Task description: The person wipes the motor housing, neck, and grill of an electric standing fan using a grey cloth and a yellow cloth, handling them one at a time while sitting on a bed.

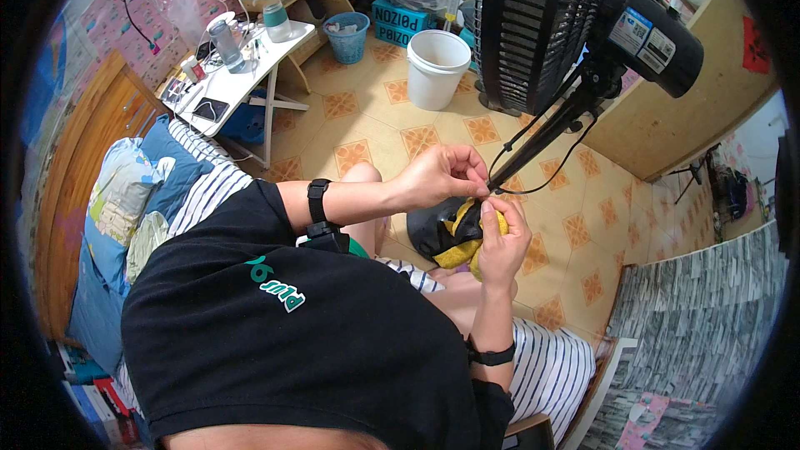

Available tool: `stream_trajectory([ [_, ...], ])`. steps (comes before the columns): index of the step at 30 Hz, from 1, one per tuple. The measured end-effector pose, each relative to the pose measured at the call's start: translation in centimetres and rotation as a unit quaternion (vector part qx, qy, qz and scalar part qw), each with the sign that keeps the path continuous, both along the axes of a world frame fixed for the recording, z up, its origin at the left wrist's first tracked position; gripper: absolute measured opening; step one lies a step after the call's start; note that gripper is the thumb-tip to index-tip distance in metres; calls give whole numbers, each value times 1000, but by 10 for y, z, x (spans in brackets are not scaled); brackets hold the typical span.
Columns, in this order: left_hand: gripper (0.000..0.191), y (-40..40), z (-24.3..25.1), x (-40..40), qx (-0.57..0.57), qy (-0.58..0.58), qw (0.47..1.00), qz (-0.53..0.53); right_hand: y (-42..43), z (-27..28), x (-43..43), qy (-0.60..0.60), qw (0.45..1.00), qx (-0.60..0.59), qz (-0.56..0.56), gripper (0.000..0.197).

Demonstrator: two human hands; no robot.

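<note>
A yellow and black cloth item (464,254) with a fuzzy yellow surface is held up in front of my knees. My right hand (505,244) grips its right side, thumb and fingers near the top. At its upper edge my left hand (445,172) pinches with thumb and forefinger, the fingertips meeting those of my right hand. Whether anything thin lies between the fingertips is too small to tell. Part of the item is hidden behind my right hand. Behind it on the floor is the fan's round black base (425,231).
The black standing fan (537,25) rises close beyond my hands, its cable (562,169) looping beside the pole. A white bucket (437,72) and blue basket (347,40) stand farther back. At left is a white folding table (250,78) bearing bottles and a phone. Striped bedding (547,362) lies beneath me.
</note>
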State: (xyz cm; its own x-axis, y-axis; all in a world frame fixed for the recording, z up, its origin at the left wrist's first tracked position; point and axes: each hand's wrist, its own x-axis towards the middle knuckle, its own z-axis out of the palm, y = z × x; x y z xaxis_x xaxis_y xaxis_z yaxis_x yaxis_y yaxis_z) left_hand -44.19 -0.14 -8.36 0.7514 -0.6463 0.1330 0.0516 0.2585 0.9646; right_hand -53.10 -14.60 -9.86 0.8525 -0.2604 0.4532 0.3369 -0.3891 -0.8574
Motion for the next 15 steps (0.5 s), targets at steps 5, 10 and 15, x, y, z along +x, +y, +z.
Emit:
stream_trajectory([
  [5,14,0,-5,2,6,-9,1000,-11,0,1,-2,-11,1000,0,-11,5],
  [10,19,-1,-10,5,-27,28,999,-33,-1,1,-2,-22,999,42,-20,4],
  [15,27,0,-22,4,63,-14,990,-127,-1,3,-4,-32,998,46,-40,4],
])
